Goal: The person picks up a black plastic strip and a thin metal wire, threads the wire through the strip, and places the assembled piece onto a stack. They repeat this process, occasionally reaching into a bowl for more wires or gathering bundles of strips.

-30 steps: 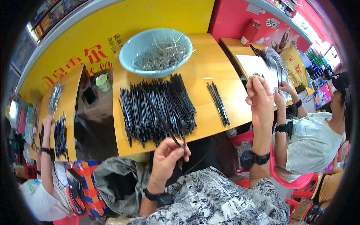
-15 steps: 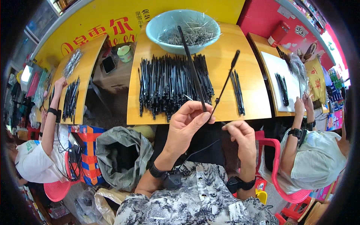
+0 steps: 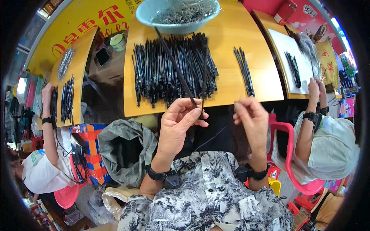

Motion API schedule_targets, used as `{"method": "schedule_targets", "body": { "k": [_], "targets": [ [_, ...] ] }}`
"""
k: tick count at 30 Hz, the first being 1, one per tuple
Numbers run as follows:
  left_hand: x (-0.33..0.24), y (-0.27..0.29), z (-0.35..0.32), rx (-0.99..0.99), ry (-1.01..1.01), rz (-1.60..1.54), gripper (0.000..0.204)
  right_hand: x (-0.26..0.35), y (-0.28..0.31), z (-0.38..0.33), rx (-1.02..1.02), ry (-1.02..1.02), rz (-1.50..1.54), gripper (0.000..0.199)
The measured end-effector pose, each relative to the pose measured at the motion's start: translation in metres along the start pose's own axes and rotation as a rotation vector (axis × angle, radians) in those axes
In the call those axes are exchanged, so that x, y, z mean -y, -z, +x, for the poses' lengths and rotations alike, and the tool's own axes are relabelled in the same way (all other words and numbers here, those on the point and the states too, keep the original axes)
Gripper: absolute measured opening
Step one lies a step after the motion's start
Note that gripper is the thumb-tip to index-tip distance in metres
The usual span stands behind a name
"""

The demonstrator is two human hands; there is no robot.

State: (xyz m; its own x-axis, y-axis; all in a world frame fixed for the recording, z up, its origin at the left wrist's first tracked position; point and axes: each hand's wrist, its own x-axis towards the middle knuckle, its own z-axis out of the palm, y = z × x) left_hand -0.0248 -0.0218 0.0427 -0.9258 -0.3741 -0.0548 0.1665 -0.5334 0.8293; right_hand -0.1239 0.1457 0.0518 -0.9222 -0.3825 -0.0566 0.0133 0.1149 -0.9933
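A long, thin black strip [image 3: 175, 65] is pinched between the thumb and fingers of my left hand [image 3: 178, 125] and slants up to the left over the pile. A second, thinner dark piece, smeared by motion, rises from the same fingertips. Right of it, apart from it, is my right hand [image 3: 251, 120], its thumb and fingers drawn together; anything between them is too blurred to make out. A dense pile of similar black strips [image 3: 169, 71] lies beyond my left hand. A small bundle of black strips [image 3: 244, 72] lies apart on the right.
A light blue basin [image 3: 175, 28] of thin metallic pieces stands at the back of the wooden table [image 3: 227, 34]. A grey sack [image 3: 110, 144] gapes open at the lower left. Co-workers sit at tables left and right. A pink chair [image 3: 289, 154] is beside my right arm.
My view has shifted, so the table sits higher in it. The long strip in my left hand leans further left. My right hand has moved a little right, away from the left.
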Motion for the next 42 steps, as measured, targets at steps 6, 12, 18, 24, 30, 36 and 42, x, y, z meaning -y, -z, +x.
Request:
{"method": "schedule_targets", "body": {
  "k": [6,12,18,24,30,36,42],
  "targets": [
    [0.009,-0.004,-0.002,0.022,0.132,0.056,0.025,0.012,-0.023,0.012,0.126,-0.038,0.384,0.010],
    [0.006,-0.001,-0.004,0.009,0.171,0.039,0.031,-0.004,-0.028,0.010,0.289,-0.241,0.523,0.010],
    [0.007,0.001,-0.004,0.032,0.162,0.025,0.035,-0.005,-0.033,0.013,0.251,-0.274,0.505,0.011],
    [0.006,0.003,-0.005,0.024,0.160,0.014,0.035,-0.006,-0.032,0.017,0.333,-0.371,0.576,0.011],
    [0.006,0.000,-0.006,0.061,0.178,-0.096,0.030,-0.005,-0.028,0.018,0.383,-0.430,0.694,0.010],
    [0.007,-0.001,-0.008,0.080,0.165,-0.165,0.026,0.009,-0.032,0.012,0.269,-0.322,0.579,0.007],
    [0.007,-0.003,-0.005,-0.055,0.185,-0.127,0.017,0.019,-0.028,0.010,0.346,-0.300,0.617,0.015]
  ]
}}
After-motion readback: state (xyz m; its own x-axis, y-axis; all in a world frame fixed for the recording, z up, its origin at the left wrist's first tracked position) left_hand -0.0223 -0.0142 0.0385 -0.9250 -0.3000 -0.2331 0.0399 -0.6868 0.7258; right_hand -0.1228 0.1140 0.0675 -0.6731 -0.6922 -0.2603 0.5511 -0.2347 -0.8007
